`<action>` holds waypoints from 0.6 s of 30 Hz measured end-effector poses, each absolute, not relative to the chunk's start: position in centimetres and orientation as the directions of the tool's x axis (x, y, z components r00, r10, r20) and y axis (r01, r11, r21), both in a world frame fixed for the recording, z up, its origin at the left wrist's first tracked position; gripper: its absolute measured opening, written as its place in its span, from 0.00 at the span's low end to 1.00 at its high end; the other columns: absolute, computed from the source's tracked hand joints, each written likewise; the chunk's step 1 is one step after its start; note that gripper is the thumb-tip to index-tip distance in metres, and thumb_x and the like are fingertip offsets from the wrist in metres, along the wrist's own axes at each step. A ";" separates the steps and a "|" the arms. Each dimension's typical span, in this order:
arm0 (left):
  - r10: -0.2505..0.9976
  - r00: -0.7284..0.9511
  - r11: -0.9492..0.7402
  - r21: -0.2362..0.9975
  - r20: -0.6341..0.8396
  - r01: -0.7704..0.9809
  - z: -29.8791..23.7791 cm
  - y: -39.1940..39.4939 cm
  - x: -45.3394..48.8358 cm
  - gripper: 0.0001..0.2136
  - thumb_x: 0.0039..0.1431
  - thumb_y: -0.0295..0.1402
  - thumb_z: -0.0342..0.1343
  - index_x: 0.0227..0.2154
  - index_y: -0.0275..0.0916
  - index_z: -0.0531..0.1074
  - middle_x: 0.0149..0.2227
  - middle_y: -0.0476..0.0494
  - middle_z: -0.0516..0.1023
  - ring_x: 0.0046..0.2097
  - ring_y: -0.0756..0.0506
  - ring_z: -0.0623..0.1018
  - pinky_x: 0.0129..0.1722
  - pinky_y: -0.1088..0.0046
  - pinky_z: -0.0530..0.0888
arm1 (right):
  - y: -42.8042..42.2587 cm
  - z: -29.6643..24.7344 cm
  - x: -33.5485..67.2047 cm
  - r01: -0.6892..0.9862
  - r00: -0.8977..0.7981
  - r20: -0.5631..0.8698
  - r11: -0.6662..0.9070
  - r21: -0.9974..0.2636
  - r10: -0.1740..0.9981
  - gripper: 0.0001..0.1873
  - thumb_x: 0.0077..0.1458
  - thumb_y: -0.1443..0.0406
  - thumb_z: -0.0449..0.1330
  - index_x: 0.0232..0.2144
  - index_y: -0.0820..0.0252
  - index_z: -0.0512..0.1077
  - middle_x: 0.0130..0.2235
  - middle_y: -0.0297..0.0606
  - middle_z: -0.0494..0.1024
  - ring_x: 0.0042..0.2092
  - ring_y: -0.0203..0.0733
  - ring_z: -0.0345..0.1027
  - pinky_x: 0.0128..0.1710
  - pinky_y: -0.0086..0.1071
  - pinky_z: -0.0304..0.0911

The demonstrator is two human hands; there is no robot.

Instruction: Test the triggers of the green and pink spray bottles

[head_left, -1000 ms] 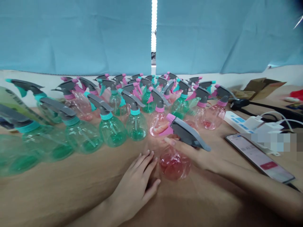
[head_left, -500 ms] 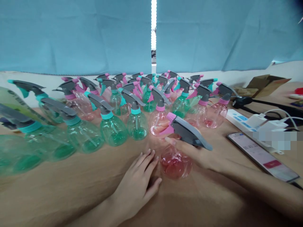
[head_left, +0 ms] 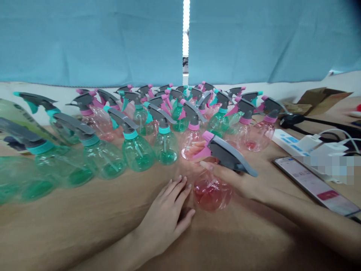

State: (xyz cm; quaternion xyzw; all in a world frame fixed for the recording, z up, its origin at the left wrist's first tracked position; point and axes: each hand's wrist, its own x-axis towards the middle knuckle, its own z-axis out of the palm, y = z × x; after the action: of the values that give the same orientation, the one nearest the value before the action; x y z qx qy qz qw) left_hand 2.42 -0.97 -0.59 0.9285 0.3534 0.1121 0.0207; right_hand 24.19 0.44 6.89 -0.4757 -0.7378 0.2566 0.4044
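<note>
A clear pink spray bottle (head_left: 212, 190) with a grey and pink trigger head (head_left: 228, 154) stands on the brown table (head_left: 84, 222) in front of me. My right hand (head_left: 225, 175) is wrapped round its neck, fingers curled under the trigger. Just left of the bottle's base, my left hand (head_left: 166, 214) lies flat on the table, fingers stretched out and holding nothing. Behind them stand several pink and green spray bottles (head_left: 165, 145) in rows.
A phone (head_left: 316, 184) with a lit screen lies to the right, with a white power strip (head_left: 293, 141) and cables behind it. A cardboard box (head_left: 321, 98) sits at the far right. Blue curtains (head_left: 98, 41) hang behind the table.
The view has shifted slightly right and up. Both hands and the pink bottle keep the same positions relative to each other.
</note>
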 end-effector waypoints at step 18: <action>0.647 0.737 -0.761 0.101 0.193 0.641 -0.6 -0.7 2.4 0.22 0.65 0.38 0.49 0.57 0.31 0.63 0.62 0.33 0.61 0.63 0.37 0.61 0.59 0.53 0.60 | 0.7 6.1 23.7 0.301 -0.280 0.340 0.419 -0.857 0.898 0.16 0.56 0.57 0.57 0.47 0.50 0.72 0.39 0.34 0.81 0.41 0.45 0.76 0.41 0.40 0.71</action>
State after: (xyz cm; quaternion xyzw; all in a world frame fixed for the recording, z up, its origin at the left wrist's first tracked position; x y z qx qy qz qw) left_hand 2.36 -0.73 -0.65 0.9319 0.3457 0.1088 0.0140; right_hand 23.73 0.73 6.14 -0.4151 -0.7221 0.3440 0.4334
